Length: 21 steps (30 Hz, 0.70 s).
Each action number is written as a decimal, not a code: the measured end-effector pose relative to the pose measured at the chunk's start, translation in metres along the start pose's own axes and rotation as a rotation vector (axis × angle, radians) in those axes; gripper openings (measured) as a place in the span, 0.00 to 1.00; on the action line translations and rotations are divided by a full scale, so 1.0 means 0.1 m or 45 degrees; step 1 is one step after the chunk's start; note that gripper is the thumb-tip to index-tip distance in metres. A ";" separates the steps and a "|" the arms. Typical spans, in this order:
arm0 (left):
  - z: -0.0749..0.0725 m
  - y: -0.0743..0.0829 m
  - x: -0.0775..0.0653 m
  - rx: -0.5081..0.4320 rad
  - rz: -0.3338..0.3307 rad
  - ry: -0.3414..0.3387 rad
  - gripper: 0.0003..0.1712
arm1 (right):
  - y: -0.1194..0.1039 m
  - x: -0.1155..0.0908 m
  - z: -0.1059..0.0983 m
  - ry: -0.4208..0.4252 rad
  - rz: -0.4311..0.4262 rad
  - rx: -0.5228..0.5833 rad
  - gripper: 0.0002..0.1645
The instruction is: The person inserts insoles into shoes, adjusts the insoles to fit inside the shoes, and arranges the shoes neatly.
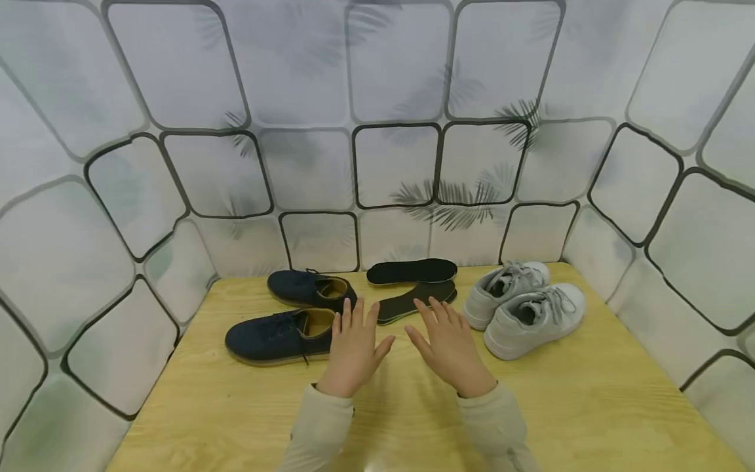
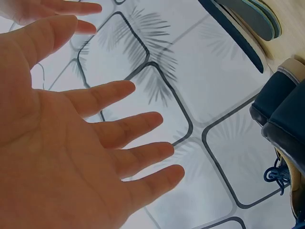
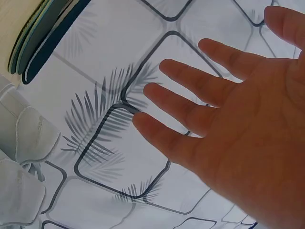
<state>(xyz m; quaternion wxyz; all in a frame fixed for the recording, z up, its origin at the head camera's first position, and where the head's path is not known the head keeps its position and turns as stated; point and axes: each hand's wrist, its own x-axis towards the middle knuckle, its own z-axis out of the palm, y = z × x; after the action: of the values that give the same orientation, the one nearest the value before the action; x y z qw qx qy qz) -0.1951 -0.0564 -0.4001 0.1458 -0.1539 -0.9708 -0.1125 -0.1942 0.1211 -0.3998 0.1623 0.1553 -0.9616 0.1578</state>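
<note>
Both hands hover over the wooden table with fingers straight and spread, holding nothing. My left hand [image 1: 356,347] is nearest the navy lace-up shoes, the front shoe [image 1: 265,337] and the rear shoe [image 1: 297,286], which lie with toes to the left. My right hand [image 1: 451,347] is beside the white sneakers, one in front [image 1: 533,321] and one behind [image 1: 498,292]. Beyond the fingertips lie dark insoles, a black one [image 1: 411,271] at the back and a grey-green one [image 1: 407,304] nearer. In the wrist views the left palm [image 2: 62,138] and right palm [image 3: 248,129] both show bare.
The light wooden table [image 1: 236,419] meets patterned fabric walls at its back [image 1: 307,164], left [image 1: 65,229] and right [image 1: 678,216]. The shoes and insoles stand in a row along the far half of the table.
</note>
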 end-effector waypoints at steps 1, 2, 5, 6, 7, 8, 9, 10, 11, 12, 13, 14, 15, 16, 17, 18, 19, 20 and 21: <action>-0.01 -0.01 0.00 0.000 0.001 0.005 0.38 | -0.01 0.01 -0.01 0.000 -0.004 -0.001 0.33; -0.02 -0.02 -0.01 -0.005 0.002 0.011 0.38 | -0.02 0.02 -0.01 0.002 -0.008 -0.003 0.33; -0.04 -0.04 -0.01 -0.030 0.014 0.028 0.38 | -0.04 0.05 -0.02 0.005 -0.021 -0.010 0.34; -0.05 -0.04 0.00 -0.040 0.018 0.035 0.38 | -0.05 0.06 -0.03 0.007 -0.023 -0.016 0.34; -0.05 -0.04 0.00 -0.049 0.025 0.040 0.38 | -0.05 0.06 -0.03 0.010 -0.026 -0.024 0.34; -0.05 -0.04 0.01 -0.062 0.027 0.039 0.38 | -0.05 0.07 -0.03 0.014 -0.029 -0.031 0.34; -0.05 -0.04 0.02 -0.070 0.029 0.036 0.38 | -0.05 0.07 -0.03 0.017 -0.028 -0.034 0.34; -0.05 -0.04 0.02 -0.082 0.029 0.031 0.38 | -0.05 0.07 -0.04 0.018 -0.025 -0.036 0.34; -0.04 -0.04 0.03 -0.091 0.028 0.025 0.38 | -0.05 0.06 -0.04 0.018 -0.020 -0.039 0.34; -0.04 -0.04 0.03 -0.096 0.025 0.014 0.38 | -0.05 0.06 -0.04 0.018 -0.016 -0.043 0.34; -0.04 -0.03 0.04 -0.102 0.021 0.000 0.38 | -0.04 0.05 -0.04 0.016 -0.009 -0.044 0.34; -0.03 -0.03 0.03 -0.110 0.016 -0.014 0.38 | -0.04 0.04 -0.04 0.013 -0.003 -0.045 0.34; -0.03 -0.03 0.03 -0.115 0.014 -0.023 0.38 | -0.04 0.03 -0.04 0.013 0.004 -0.044 0.34; -0.02 -0.03 0.03 -0.120 0.013 -0.027 0.38 | -0.04 0.03 -0.04 0.012 0.009 -0.046 0.34; -0.02 -0.03 0.03 -0.121 0.014 -0.026 0.38 | -0.03 0.02 -0.04 0.015 0.012 -0.048 0.34; -0.02 -0.03 0.02 -0.122 0.013 -0.024 0.38 | -0.03 0.02 -0.04 0.018 0.014 -0.049 0.34; -0.03 -0.04 0.02 -0.130 0.011 -0.019 0.38 | -0.03 0.02 -0.04 0.023 0.015 -0.053 0.34; -0.03 -0.04 0.02 -0.134 0.012 -0.007 0.38 | -0.02 0.02 -0.03 0.029 0.014 -0.055 0.34; -0.04 -0.05 0.02 -0.140 0.007 0.000 0.37 | -0.02 0.02 -0.03 0.035 0.015 -0.052 0.34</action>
<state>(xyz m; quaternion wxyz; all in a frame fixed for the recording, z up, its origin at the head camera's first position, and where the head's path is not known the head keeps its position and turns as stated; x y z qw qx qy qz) -0.1973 -0.0615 -0.3965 0.1374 -0.1645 -0.9627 -0.1654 -0.1945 0.1201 -0.3957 0.1777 0.1441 -0.9632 0.1411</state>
